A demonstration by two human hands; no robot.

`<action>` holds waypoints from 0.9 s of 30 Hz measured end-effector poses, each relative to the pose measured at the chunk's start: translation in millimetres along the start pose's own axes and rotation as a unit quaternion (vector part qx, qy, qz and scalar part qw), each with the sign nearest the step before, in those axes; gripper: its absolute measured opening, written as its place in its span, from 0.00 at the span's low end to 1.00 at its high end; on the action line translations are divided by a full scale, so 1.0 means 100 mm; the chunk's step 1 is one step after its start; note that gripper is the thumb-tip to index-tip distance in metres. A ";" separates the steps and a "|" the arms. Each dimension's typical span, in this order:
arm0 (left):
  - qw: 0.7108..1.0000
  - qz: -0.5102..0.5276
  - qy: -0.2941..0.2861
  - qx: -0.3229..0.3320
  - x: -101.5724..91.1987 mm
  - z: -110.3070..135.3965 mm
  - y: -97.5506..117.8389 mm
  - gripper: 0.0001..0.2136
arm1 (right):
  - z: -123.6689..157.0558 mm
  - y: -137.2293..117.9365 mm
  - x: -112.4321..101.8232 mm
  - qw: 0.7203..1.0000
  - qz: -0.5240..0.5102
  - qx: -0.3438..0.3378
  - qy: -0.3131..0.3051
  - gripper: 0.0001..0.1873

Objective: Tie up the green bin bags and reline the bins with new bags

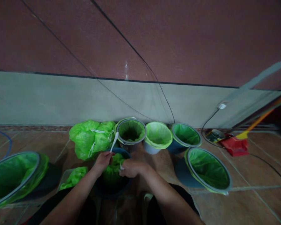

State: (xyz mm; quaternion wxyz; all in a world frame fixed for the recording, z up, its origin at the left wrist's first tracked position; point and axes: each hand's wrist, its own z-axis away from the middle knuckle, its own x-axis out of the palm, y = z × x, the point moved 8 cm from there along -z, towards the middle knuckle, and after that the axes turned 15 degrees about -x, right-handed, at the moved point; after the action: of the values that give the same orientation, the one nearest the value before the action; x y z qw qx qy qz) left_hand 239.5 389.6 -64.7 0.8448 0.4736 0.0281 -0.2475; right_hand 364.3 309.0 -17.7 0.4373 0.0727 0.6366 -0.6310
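A green garbage bag (113, 175) sits bunched inside a dark blue trash bin (110, 196) between my knees. My left hand (103, 163) is closed on a white drawstring (114, 142), whose loose end sticks up above the fingers. Across the bin's opening, my right hand (131, 167) is closed too, with a bit of white drawstring showing at its fingertips beside the bag. Just left of the bin, a clear container (61, 185) holds more crumpled green bags (76, 177). Tied green bags (89, 140) with white strings lie behind my left hand.
Several bins with green liners stand around, among them a grey-rimmed bin (131, 142), a white bin (152, 150), right-hand bins (174, 147) (186, 172) and a large left bin (51, 178). A red dustpan (236, 146), yellow broom (243, 135) and black cable (269, 164) lie right.
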 end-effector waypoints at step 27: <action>0.991 -0.057 -0.117 0.007 0.24 0.15 0.04 0.19 | -0.10 0.19 -0.19 0.993 0.017 0.047 0.111 0.07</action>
State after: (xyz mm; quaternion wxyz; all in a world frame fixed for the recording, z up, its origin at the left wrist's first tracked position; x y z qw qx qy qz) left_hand 259.4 369.5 -59.6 0.8235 0.4450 -0.0463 -0.3489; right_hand 383.7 329.7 -21.5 0.3712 0.1735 0.6494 -0.6406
